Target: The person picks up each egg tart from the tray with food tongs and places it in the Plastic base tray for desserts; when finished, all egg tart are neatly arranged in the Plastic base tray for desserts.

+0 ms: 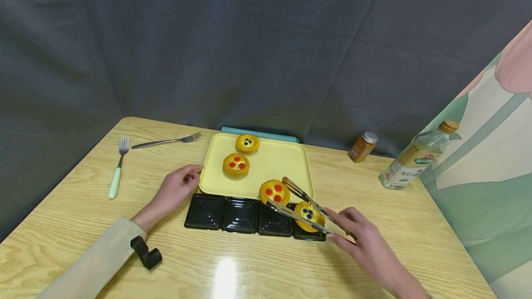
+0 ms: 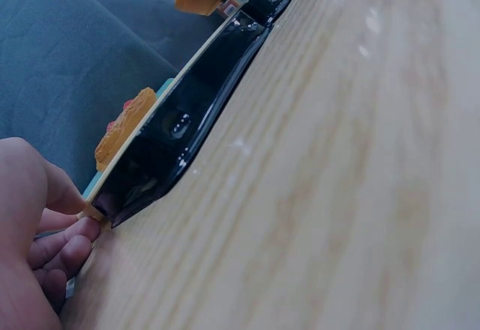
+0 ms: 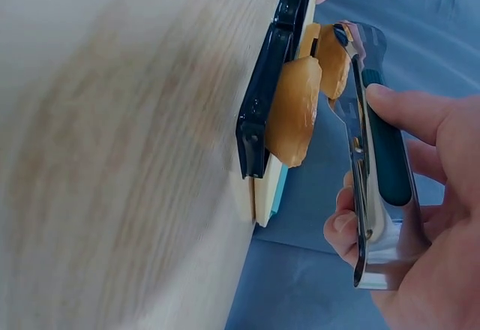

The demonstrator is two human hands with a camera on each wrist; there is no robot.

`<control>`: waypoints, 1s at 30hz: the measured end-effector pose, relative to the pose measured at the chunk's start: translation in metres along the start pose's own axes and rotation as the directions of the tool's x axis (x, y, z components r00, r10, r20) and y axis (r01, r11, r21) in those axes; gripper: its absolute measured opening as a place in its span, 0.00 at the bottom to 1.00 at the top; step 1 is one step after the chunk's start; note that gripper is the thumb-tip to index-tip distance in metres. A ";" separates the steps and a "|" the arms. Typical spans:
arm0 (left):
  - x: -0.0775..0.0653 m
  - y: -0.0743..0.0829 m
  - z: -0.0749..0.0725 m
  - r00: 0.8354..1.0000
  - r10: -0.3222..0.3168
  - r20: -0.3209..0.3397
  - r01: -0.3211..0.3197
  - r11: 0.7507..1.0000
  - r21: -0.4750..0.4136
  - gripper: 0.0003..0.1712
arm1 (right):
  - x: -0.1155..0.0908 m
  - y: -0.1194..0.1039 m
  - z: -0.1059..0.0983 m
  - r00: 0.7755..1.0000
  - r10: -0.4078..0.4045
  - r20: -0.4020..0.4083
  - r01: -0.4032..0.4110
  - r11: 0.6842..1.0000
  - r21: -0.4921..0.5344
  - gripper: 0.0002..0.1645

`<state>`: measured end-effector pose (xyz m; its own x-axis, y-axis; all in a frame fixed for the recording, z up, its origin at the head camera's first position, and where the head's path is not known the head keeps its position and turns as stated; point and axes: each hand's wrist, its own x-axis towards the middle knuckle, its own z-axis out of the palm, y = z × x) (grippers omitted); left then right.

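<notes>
My left hand (image 1: 178,190) pinches the left edge of a yellow tray (image 1: 276,157) between thumb and fingers; the left wrist view shows the grip. The right hand (image 1: 365,243) holds metal tongs (image 3: 386,154) with dark green grips. Between the tongs' tips is a red-dotted tart (image 1: 274,191), above the border of the yellow tray and a black compartment tray (image 1: 204,211). A blue-dotted tart (image 1: 309,216) sits in the black tray's rightmost compartment, partly behind the tongs. On the yellow tray lie another red-dotted tart (image 1: 236,165) and another blue-dotted one (image 1: 247,143).
Two forks lie at left, one with a pale green handle (image 1: 115,182), one all metal (image 1: 162,142). A teal bar (image 1: 259,134) runs behind the yellow tray. A small brown jar (image 1: 362,146) and a clear bottle (image 1: 415,158) are at right. Dark cloth hangs behind the table.
</notes>
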<state>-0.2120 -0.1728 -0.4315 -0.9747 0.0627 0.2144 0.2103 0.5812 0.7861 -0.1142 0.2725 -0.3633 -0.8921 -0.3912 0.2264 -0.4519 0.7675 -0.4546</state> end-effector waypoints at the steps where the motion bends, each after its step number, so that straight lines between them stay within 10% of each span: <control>1: 0.000 0.000 0.000 1.000 -0.001 0.001 0.001 1.000 0.000 0.21 | -0.002 -0.001 0.000 1.000 -0.006 -0.004 0.006 1.000 -0.002 0.32; 30: -0.001 0.001 -0.002 1.000 -0.005 0.015 0.005 1.000 -0.003 0.21 | -0.025 -0.008 0.000 0.991 0.099 0.093 -0.097 0.995 -0.029 0.29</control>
<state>-0.2107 -0.1742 -0.4295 -0.9768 0.0723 0.2016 0.2056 0.5794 0.7886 -0.0885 0.2758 -0.3651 -0.9282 -0.3587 0.0994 -0.3635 0.8162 -0.4491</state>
